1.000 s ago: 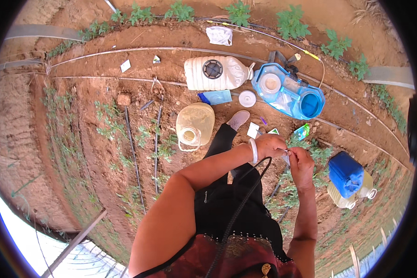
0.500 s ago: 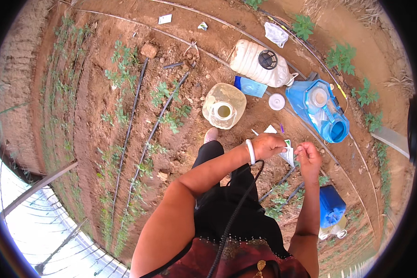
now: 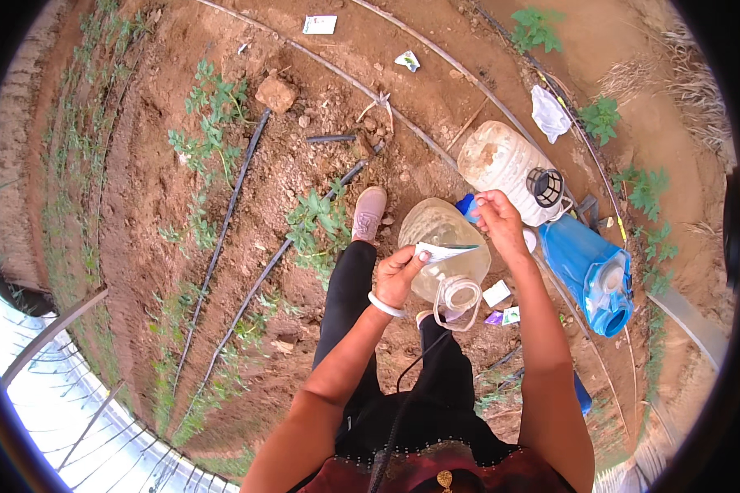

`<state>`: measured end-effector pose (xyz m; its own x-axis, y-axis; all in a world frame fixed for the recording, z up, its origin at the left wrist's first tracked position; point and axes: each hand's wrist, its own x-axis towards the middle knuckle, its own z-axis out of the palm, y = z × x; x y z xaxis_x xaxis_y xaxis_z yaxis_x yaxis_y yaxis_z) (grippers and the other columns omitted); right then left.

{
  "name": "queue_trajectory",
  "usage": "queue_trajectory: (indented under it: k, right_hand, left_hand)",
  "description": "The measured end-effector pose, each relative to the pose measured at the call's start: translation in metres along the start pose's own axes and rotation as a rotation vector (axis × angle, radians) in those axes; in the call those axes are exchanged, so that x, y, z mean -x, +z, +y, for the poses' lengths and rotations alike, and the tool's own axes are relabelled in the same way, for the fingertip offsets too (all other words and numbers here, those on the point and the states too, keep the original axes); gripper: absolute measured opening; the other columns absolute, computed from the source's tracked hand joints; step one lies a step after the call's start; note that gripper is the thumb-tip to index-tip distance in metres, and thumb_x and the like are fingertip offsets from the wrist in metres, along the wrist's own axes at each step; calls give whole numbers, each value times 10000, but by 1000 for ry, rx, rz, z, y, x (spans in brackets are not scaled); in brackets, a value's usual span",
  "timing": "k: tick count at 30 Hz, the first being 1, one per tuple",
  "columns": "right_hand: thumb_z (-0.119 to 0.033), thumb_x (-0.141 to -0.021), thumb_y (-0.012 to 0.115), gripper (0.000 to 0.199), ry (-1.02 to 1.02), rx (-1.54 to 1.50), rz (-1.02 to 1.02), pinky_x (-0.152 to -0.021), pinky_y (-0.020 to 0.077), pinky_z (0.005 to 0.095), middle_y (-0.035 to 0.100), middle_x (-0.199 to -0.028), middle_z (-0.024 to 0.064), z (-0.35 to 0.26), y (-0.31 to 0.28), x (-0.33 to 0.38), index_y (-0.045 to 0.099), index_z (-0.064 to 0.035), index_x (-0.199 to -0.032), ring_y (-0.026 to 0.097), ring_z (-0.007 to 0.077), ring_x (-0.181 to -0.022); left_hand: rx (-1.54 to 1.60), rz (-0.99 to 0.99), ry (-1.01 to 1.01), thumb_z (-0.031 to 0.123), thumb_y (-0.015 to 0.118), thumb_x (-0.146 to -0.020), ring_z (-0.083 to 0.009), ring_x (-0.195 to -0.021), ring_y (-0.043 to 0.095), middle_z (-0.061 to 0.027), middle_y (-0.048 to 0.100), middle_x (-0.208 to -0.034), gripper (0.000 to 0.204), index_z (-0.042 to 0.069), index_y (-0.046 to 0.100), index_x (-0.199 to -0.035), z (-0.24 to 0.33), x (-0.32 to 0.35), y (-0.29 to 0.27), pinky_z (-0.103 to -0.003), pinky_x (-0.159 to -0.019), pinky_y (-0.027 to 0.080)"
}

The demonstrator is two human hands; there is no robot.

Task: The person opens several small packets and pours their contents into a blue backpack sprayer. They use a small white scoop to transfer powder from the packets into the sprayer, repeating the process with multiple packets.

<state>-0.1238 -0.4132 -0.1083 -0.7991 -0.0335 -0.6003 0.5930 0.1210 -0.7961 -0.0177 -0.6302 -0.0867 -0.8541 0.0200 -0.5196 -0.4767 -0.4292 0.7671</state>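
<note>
My left hand [image 3: 396, 278] is closed on a small white-and-green paper packet [image 3: 446, 251], pinched between thumb and fingers. The packet points right, above the body of a translucent plastic jug [image 3: 423, 220]. The jug stands on the soil between my legs, its round open neck [image 3: 459, 294] toward me. Just right of the packet, my right hand [image 3: 501, 223] is raised with thumb and fingertips pressed together. Whether they grip a small scrap cannot be made out. Behind those fingertips shows part of a blue packet [image 3: 466, 205].
Right of the jug lie a white scrap [image 3: 496, 293], a purple packet [image 3: 493, 318] and a green-and-white packet [image 3: 511, 315]. Farther right are a dirty white jug [image 3: 501, 168] with a black basket [image 3: 543, 187] and a blue container [image 3: 580, 267]. Drip hoses [image 3: 238, 185] and plants [image 3: 319, 223] line the soil.
My hands have moved apart from their meeting place right of the jug. The left hand has carried the packet left over the jug; the right hand has risen. The view has shifted with my body.
</note>
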Motion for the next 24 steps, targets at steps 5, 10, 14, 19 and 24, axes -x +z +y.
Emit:
queue_trajectory:
  k: [5, 10, 14, 19, 24]
  right_hand:
    - [-158, -906, 636, 125, 56, 163, 51, -627, 504, 277, 674, -789, 51, 89, 75, -175, 641, -52, -971, 616, 115, -695]
    - [-227, -845, 697, 191, 43, 483, 151, -752, 529, 331, 714, -854, 75, 179, 126, -303, 665, -83, -967, 682, 204, -809]
    - [-218, -809, 730, 250, 119, 622, 171, -811, 532, 348, 719, -919, 97, 171, 166, -351, 657, -69, -996, 692, 236, -888]
    - [-181, -800, 738, 340, 83, 779, 191, -834, 529, 382, 705, -985, 139, 167, 193, -392, 606, -28, -1074, 679, 291, -946]
    - [-150, -803, 724, 365, 149, 911, 174, -828, 518, 443, 682, -970, 203, 161, 207, -399, 520, -35, -1082, 659, 366, -945]
  left_hand:
    - [12, 144, -52, 92, 657, -931, -58, -877, 563, 8, 667, -942, 173, -13, 697, -1063, -15, -55, -54, -222, -802, 449]
    - [-14, 229, -131, 90, 650, -934, -54, -822, 528, 14, 631, -874, 140, -24, 697, -1001, -15, -83, -91, -215, -759, 425]
    - [28, 225, -158, 21, 652, -915, -87, -883, 561, -32, 654, -971, 136, -40, 682, -1033, -24, -97, -114, -229, -811, 448]
    - [33, 330, -155, 3, 646, -915, -82, -882, 557, -26, 648, -975, 147, -24, 684, -1055, -27, -105, -136, -226, -803, 446]
    - [14, 436, -146, 11, 653, -910, -63, -835, 520, 0, 623, -900, 115, -26, 697, -1009, -30, -110, -135, -210, -776, 407]
